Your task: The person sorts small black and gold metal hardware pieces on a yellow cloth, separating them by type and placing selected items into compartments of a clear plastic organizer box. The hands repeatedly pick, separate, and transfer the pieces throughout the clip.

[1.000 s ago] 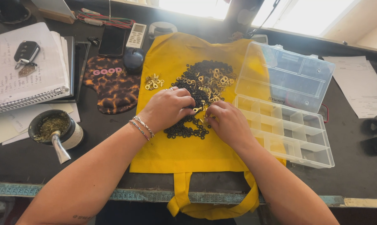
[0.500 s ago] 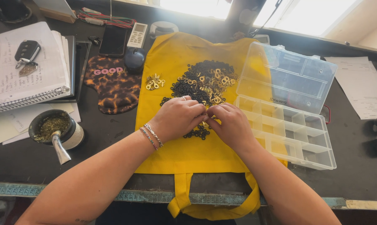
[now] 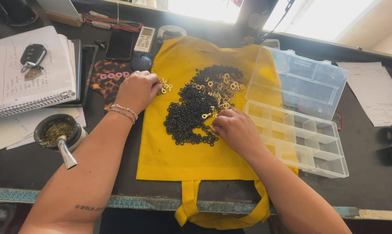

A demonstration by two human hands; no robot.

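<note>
Currently both hands rest on a yellow cloth bag [image 3: 178, 151] spread flat on a dark worktable [image 3: 369, 190]. A heap of small black rings [image 3: 191, 112], mixed with some gold-coloured rings [image 3: 224, 86], lies on the middle of the bag. A separate small cluster of gold rings [image 3: 164, 86] sits at the bag's left side, apart from the main heap.

Left hand [image 3: 137, 90]: palm down, fingers curled, tips at the small gold cluster; whether a ring is pinched between them cannot be told. Bracelets on the wrist.

Right hand [image 3: 235, 130]: at the right edge of the black heap, fingers bent close together, tips touching the rings; a grip on any single ring is not visible.

A clear plastic compartment box [image 3: 304, 143] stands open just right of the heap, lid raised, partly over the bag.

Left of the bag: spiral notebook [image 3: 27, 82] with a car key [image 3: 32, 54] on it, round cup of green herb with a metal straw [image 3: 59, 134], dark phone [image 3: 120, 44], white remote [image 3: 144, 39].
</note>
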